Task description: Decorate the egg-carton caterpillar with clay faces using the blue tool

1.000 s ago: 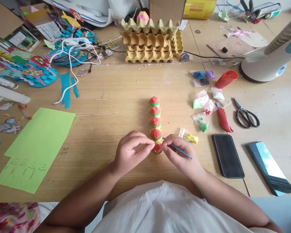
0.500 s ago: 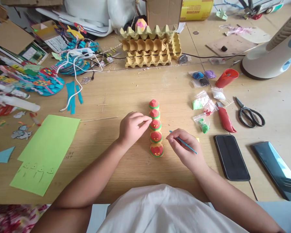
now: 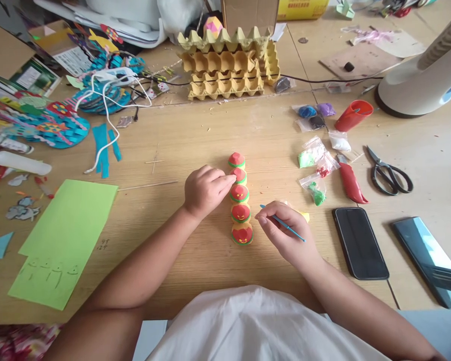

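Observation:
Several joined egg-carton cups (image 3: 240,213) with red tops and green rims stand in a column on the wooden table. The three nearest me carry small yellow face details; the far ones look plain red. My left hand (image 3: 208,189) is at the column's left side, its thumb and fingers pinched at the second cup from the far end; what it pinches, if anything, is too small to name. Right of the column, my right hand (image 3: 285,228) holds a thin blue tool (image 3: 290,229), with thumb and forefinger together near the cups.
Bags of clay (image 3: 317,193), a red cutter (image 3: 351,183), scissors (image 3: 389,173), a red cup (image 3: 354,115) and a phone (image 3: 361,243) lie right. Green paper (image 3: 65,235) lies left. Egg cartons (image 3: 225,87) stand at the back, with a white fan base (image 3: 409,93) at right.
My left hand has moved away from me along the column, from about the third cup to the second. My right hand still holds the blue tool and has barely moved. The view has shifted slightly.

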{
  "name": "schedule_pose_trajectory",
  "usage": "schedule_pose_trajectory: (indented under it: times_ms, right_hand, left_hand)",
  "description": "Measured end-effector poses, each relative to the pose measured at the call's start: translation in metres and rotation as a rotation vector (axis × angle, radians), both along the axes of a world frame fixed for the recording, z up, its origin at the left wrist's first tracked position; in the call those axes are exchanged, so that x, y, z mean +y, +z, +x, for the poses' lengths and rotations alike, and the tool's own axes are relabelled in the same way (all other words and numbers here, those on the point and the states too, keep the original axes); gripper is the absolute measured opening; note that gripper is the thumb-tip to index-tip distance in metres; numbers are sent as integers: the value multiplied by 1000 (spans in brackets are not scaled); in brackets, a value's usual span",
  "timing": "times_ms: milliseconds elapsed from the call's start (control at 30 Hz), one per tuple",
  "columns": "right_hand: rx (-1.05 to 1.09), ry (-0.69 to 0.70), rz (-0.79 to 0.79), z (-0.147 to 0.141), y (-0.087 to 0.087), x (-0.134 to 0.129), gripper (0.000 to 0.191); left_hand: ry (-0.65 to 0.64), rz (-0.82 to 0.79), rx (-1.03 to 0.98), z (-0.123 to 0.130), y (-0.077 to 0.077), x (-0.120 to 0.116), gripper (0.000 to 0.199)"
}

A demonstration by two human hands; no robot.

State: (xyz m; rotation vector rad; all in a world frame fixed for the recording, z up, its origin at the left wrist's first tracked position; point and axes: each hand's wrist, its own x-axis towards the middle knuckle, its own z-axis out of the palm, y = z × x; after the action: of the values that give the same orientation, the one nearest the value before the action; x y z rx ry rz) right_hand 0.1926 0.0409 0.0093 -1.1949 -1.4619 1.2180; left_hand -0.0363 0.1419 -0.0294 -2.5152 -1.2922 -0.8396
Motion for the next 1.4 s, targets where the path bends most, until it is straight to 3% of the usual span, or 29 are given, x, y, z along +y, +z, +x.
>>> schedule_pose_trajectory:
  times_ms: [333, 533, 1033, 1200, 1400]
  right_hand:
    - [4, 1, -27, -1, 3, 0, 13]
    - [31, 16, -44, -2, 5, -1, 13]
    - [35, 32, -32, -2, 2, -3, 13]
    - [27, 35, -20, -2, 3, -3, 14]
    - [39, 38, -27, -2, 2, -2, 14]
  left_hand:
    - [5, 73, 25, 5, 2, 3, 22]
    - [11, 1, -24, 6, 2, 3, 22]
    - [3, 163, 17, 5, -3, 4, 16]
    - [6, 81, -36, 7, -3, 5, 17]
    - [12, -89, -251, 1, 0, 4, 16]
